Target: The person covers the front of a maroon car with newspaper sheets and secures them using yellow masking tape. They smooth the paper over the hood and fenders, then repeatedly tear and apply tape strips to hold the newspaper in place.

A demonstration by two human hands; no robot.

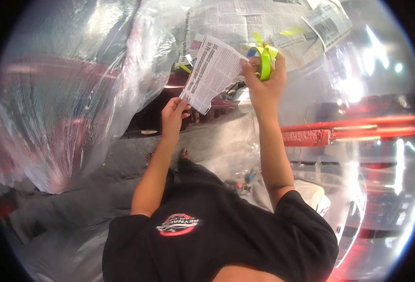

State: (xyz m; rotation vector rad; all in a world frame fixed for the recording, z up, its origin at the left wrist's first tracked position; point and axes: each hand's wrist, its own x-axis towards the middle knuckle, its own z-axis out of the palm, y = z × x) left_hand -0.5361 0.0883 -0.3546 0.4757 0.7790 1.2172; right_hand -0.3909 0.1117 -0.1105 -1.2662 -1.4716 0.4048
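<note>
A piece of newspaper [214, 68] is stretched at a slant between my two hands. My left hand [173, 116] pinches its lower left corner between thumb and fingers. At its upper right edge, my right hand [267, 82] is closed round a roll of yellow-green masking tape [266, 63], the thumb touching the paper's corner. Loose tape ends stick up from the roll. Beyond the hands, more newspaper sheets [245, 21] cover a surface, with a strip of the same tape [292, 32] on them.
Clear plastic sheeting [141, 51] drapes over a reddish body on the left. A dark red panel [155, 113] shows below the newspaper. Red bars [348, 130] run across the right side behind more plastic. Small items [247, 181] lie on the grey floor [123, 157].
</note>
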